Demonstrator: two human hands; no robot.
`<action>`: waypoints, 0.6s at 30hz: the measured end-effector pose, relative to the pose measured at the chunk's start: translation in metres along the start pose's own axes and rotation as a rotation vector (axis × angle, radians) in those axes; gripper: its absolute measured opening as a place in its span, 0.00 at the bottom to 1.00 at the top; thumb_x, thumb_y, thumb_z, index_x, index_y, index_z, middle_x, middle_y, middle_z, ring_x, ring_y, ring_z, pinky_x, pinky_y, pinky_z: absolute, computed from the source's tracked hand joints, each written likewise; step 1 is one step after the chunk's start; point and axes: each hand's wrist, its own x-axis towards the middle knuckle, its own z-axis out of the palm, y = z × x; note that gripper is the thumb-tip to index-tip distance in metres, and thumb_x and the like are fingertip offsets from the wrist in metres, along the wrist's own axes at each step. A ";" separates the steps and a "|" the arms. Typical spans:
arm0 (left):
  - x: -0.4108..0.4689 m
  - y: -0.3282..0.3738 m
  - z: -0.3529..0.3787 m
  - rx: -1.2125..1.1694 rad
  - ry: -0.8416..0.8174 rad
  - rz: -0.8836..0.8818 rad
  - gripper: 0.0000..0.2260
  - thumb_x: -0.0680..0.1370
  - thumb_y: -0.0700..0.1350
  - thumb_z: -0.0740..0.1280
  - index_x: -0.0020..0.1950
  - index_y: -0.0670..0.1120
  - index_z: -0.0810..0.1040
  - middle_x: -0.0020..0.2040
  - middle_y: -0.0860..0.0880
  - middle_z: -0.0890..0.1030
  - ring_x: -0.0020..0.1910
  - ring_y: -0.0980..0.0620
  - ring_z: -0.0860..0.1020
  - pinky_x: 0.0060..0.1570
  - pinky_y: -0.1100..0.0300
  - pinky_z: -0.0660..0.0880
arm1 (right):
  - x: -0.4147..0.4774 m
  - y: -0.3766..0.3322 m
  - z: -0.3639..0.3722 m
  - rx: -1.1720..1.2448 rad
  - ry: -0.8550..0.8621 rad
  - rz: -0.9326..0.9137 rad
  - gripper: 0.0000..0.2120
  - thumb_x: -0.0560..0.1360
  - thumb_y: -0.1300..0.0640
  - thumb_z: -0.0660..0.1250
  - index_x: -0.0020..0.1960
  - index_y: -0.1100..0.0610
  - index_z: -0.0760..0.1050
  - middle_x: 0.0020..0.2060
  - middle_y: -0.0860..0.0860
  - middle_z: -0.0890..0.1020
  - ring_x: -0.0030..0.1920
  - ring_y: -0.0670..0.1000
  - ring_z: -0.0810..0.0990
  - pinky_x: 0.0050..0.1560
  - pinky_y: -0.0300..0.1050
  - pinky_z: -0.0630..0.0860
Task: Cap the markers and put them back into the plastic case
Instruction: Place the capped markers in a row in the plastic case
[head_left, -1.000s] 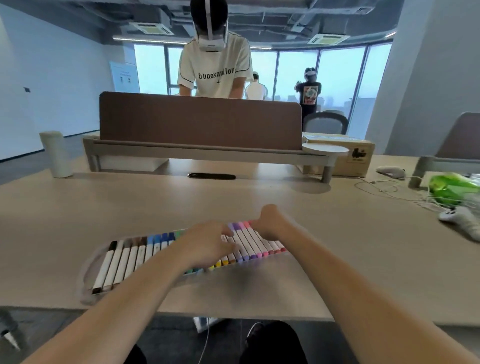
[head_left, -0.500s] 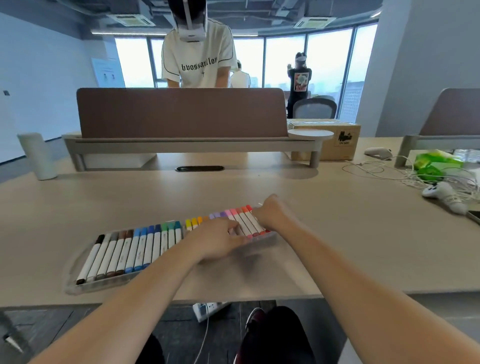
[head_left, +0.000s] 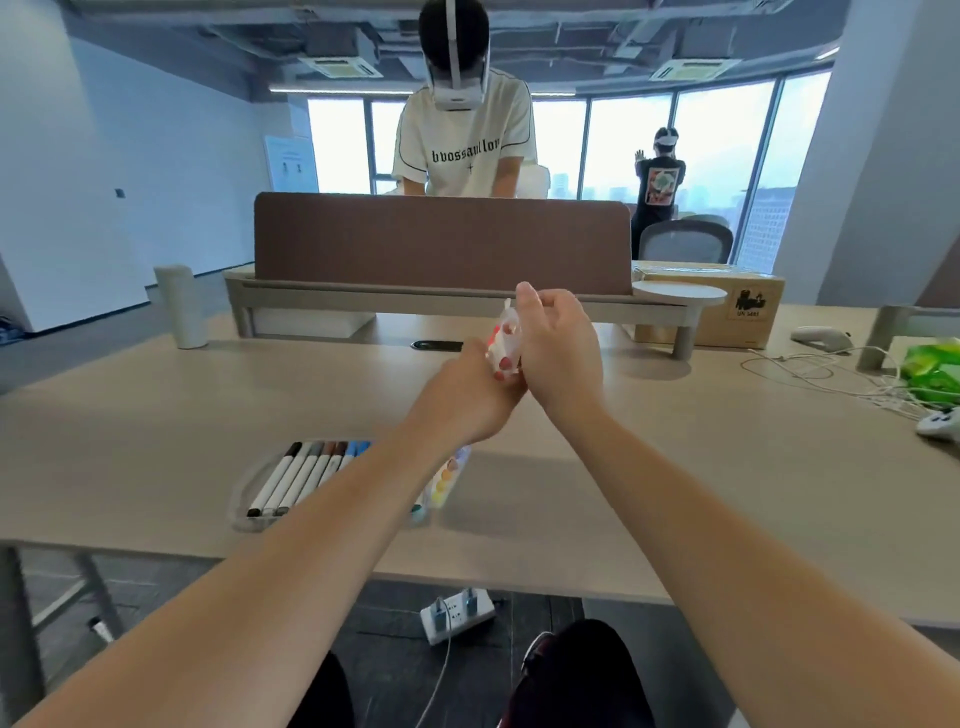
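Grip: left hand (head_left: 467, 397), right hand (head_left: 560, 353) on plastic case (head_left: 248, 512), markers (head_left: 298, 475) inside

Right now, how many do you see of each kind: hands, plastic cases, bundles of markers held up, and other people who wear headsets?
Hands: 2 (left hand, right hand)
Plastic case: 1
Bundle of markers, held up by both hands: 1
Other people in headsets: 2
Total: 6
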 end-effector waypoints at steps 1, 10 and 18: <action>-0.001 -0.005 -0.009 -0.051 0.007 -0.012 0.21 0.77 0.59 0.60 0.63 0.47 0.68 0.45 0.49 0.80 0.42 0.48 0.79 0.37 0.56 0.72 | -0.003 -0.004 0.008 0.035 -0.009 -0.013 0.16 0.80 0.41 0.57 0.50 0.52 0.75 0.37 0.43 0.80 0.37 0.40 0.79 0.40 0.41 0.73; -0.011 -0.080 -0.078 -0.351 0.258 -0.150 0.16 0.79 0.56 0.64 0.60 0.48 0.68 0.45 0.51 0.78 0.41 0.52 0.81 0.43 0.54 0.81 | -0.031 -0.035 0.094 0.000 -0.211 -0.210 0.14 0.81 0.44 0.55 0.56 0.49 0.76 0.44 0.42 0.80 0.45 0.42 0.79 0.43 0.40 0.75; -0.039 -0.140 -0.124 -0.322 0.330 -0.301 0.08 0.78 0.48 0.64 0.40 0.51 0.70 0.43 0.39 0.83 0.40 0.43 0.83 0.47 0.45 0.82 | -0.042 -0.015 0.153 -0.228 -0.455 -0.126 0.15 0.81 0.44 0.57 0.46 0.51 0.76 0.37 0.47 0.80 0.38 0.47 0.78 0.36 0.40 0.70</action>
